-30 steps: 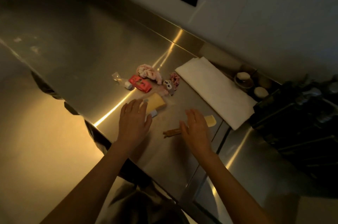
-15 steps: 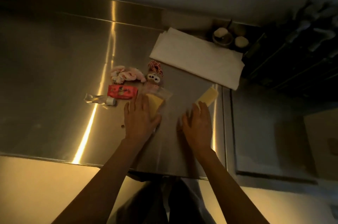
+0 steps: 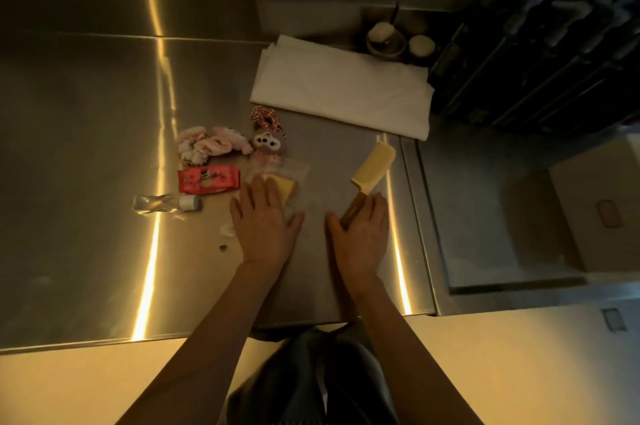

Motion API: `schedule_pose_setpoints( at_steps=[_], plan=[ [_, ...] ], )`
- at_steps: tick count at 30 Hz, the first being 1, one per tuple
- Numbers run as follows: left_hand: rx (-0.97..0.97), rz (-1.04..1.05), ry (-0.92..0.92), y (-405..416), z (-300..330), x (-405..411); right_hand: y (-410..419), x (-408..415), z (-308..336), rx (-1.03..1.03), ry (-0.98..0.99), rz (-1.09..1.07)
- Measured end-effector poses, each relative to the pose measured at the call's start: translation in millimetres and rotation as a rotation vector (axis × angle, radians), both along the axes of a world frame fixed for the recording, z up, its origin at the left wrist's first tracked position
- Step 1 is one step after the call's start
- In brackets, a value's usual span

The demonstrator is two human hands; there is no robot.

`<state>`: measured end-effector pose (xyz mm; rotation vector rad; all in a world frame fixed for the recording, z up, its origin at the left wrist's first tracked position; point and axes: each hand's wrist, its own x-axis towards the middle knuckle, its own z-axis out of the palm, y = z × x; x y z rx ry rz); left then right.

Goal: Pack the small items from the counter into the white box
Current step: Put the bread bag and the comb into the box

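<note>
Hands are laid flat on the steel worktop (image 3: 86,147), near its front edge. The left hand (image 3: 265,223) rests with straight, spread fingers partly over a yellow card in a clear sleeve (image 3: 285,186); nothing is gripped. The right hand (image 3: 362,234) lies palm down with its fingers over the wooden handle of a cream comb (image 3: 374,166), whose toothed head points away; whether the handle is actually clasped cannot be told, though the fingers appear straight.

Just beyond the left hand, the remaining small items are clustered: a clear twisted vial with a white cap (image 3: 166,204), a red packet (image 3: 209,179), a pink-and-white scrunchie (image 3: 204,144) and a small plush owl charm (image 3: 266,140) with a red-and-white loop. Farther back, a flat white folded sheet (image 3: 341,90), judged to be the white box not yet erected, lies near the wall. Two small bowls (image 3: 386,38) stand behind it.

The packing is judged to be at its start, with nothing yet packed. The next move calls for the white sheet to be opened into a box, or for the comb and card to be pinched up from the flat steel, edges first.
</note>
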<state>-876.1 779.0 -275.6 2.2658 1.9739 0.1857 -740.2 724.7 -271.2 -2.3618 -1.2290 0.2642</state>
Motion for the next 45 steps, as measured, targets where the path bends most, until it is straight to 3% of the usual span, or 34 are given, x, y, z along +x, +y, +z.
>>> schedule_pose_setpoints(
  at_steps=[13, 27, 45],
  plan=[
    [-0.03, 0.135, -0.07, -3, 1, 0, 1, 3, -4, 0.067, -0.012, -0.028],
    [0.018, -0.15, -0.106, -10, 0, -5, -29, 38, -6, 0.038, 0.09, 0.091],
    [-0.029, -0.037, -0.12, 2, 10, 9, -31, 41, -2, 0.184, 0.097, 0.029]
  ],
)
